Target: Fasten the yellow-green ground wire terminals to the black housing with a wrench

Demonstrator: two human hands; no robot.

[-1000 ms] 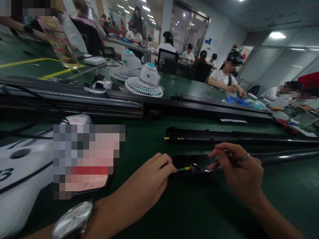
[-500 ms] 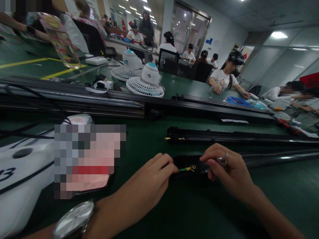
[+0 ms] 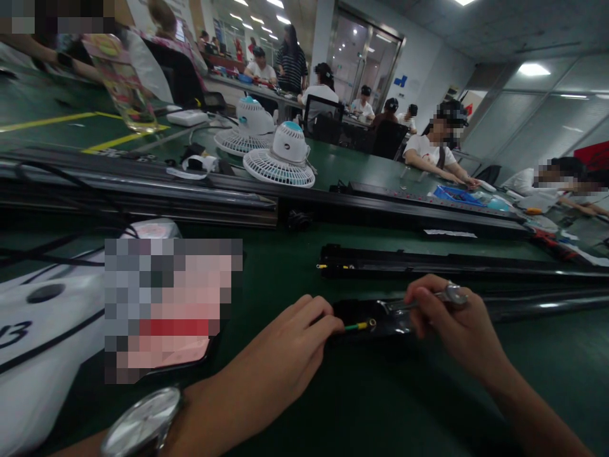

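Note:
My left hand (image 3: 304, 330) is closed in a pinch on a green-and-yellow wire (image 3: 356, 327), whose ring terminal (image 3: 372, 323) points right over the end of a long black housing strip (image 3: 352, 311). Just right of the terminal, my right hand (image 3: 450, 317) has its fingers closed around a slim metal tool (image 3: 397, 305). The tool's shaft points left, close above the strip; its exact kind I cannot make out. Behind this strip lies a second black strip (image 3: 380, 260), with a yellow-sleeved wire end (image 3: 322, 266) at its left tip.
A phone (image 3: 190, 352) and a white device (image 3: 42, 355) with black cables are left of my hands. Long dark bars (image 3: 190, 206) cross the table, with two white fans (image 3: 280, 162) behind them. Further back are a blue tray (image 3: 459, 195) and a seated person (image 3: 435, 146).
My right hand has drawn back to the right from the ring terminal, and the metal tool now shows in its fingers. My left hand still holds the wire in nearly the same place.

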